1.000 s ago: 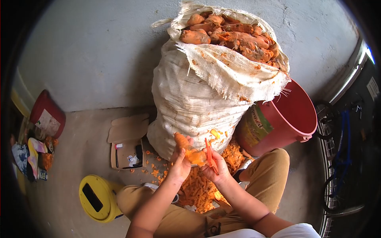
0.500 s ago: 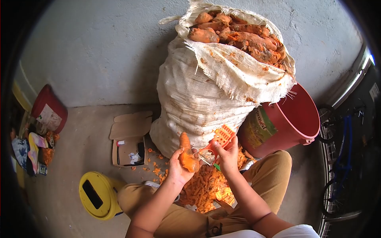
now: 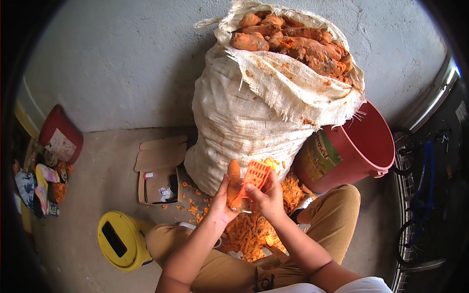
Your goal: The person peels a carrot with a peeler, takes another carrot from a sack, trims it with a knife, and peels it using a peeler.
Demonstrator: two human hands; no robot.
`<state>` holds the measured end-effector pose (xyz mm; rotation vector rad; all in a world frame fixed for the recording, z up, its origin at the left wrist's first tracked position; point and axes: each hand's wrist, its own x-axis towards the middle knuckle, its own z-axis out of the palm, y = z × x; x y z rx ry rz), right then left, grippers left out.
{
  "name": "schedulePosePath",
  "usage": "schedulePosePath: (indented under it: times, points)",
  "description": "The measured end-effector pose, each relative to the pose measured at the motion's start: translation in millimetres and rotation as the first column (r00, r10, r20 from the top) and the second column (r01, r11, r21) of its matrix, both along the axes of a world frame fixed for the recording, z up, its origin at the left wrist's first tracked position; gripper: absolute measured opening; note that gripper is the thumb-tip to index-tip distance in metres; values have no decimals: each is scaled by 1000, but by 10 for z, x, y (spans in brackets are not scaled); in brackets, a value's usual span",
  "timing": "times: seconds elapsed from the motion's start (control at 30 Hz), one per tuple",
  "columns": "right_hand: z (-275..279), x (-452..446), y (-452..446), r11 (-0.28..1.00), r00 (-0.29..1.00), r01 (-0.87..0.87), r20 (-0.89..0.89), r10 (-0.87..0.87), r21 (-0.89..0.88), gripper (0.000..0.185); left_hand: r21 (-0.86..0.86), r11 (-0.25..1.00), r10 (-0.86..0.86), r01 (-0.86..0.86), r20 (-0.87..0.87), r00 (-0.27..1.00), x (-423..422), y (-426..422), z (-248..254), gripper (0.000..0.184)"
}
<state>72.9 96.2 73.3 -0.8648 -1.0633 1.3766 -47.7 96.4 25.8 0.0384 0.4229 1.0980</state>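
Observation:
My left hand [image 3: 221, 202] is closed around an upright carrot [image 3: 234, 171]. In my right hand [image 3: 269, 196] is an orange slotted peeler [image 3: 256, 175], its lower end against the carrot's side. Part of the carrot is hidden behind the peeler and fingers. Below both hands, a heap of orange peelings [image 3: 251, 234] lies on the floor between my legs. Just beyond the hands stands a large white woven sack [image 3: 239, 117], its open top full of unpeeled carrots [image 3: 312, 51].
A red bucket [image 3: 337, 161] leans beside the sack on the right. To the left are an open cardboard box [image 3: 159, 158], a yellow bucket [image 3: 132, 241] and a red container [image 3: 61, 136] near the wall. A blue-framed bicycle [image 3: 426, 190] is at far right.
The peeler has swung from pointing sideways, to raised apart from the carrot, to resting against it. My hands have come together, and the carrot is now more upright.

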Motion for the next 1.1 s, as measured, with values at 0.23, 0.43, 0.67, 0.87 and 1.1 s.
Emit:
schedulePosePath:
  times: [0.23,0.43,0.67,0.87,1.1]
  points:
    - [21,27,99,964,956,250,-135,-261,-92,27,46,999,3,-2,-24,1000,-58,32,-162,45]
    - [185,520,398,931,932,363,5,-363,28,26,63,995,-75,73,29,997,-59,-23,-41,48]
    - [168,237,236,982,982,186,42,-187,28,32,8,997,-74,74,-57,996,-29,-38,102,44]
    - [55,20,61,998,989,-42,146,34,47,36,76,985,-156,155,7,988,7,-16,83,33]
    - [-126,5,53,968,871,31,468,-149,249,37,-8,978,-209,209,11,978,3,-41,63,35]
